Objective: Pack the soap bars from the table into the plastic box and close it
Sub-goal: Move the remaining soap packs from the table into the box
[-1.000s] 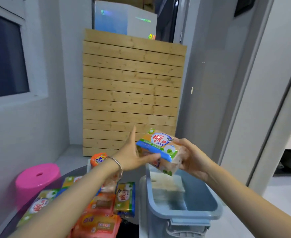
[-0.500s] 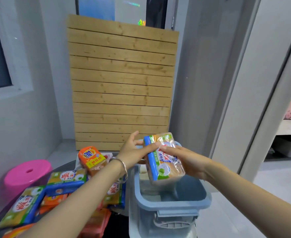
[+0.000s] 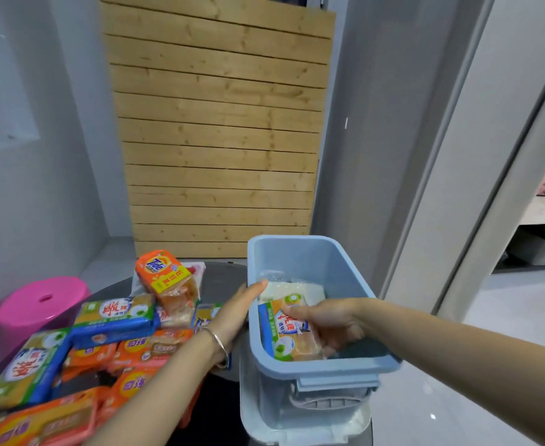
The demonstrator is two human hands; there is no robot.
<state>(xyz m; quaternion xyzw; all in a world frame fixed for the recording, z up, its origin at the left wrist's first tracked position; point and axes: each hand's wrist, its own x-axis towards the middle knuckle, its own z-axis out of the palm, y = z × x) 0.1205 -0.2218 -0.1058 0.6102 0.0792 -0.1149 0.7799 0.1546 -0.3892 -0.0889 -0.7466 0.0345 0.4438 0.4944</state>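
A blue plastic box [image 3: 338, 368] stands open at the table's right edge. Inside it my right hand [image 3: 325, 323] grips a blue-and-green wrapped soap bar [image 3: 285, 333], which lies low in the box beside a pale wrapped bar [image 3: 309, 289]. My left hand [image 3: 235, 312], fingers straight, rests against the outside of the box's left wall and holds nothing. Several wrapped soap bars lie piled on the dark table [image 3: 222, 281] to the left: a blue-green one [image 3: 113, 320], orange ones [image 3: 142, 349] and an upright orange Tide pack [image 3: 165, 278].
The box sits on its translucent white lid [image 3: 300, 429]. A pink stool [image 3: 36, 307] stands at the left beyond the table. A wooden slat panel [image 3: 219, 130] leans against the wall behind. A doorway opens at the right.
My right hand has lowered the soap bar from above the box down into it. My left hand has let go of the bar and moved to the box's left wall. The view tilted down.
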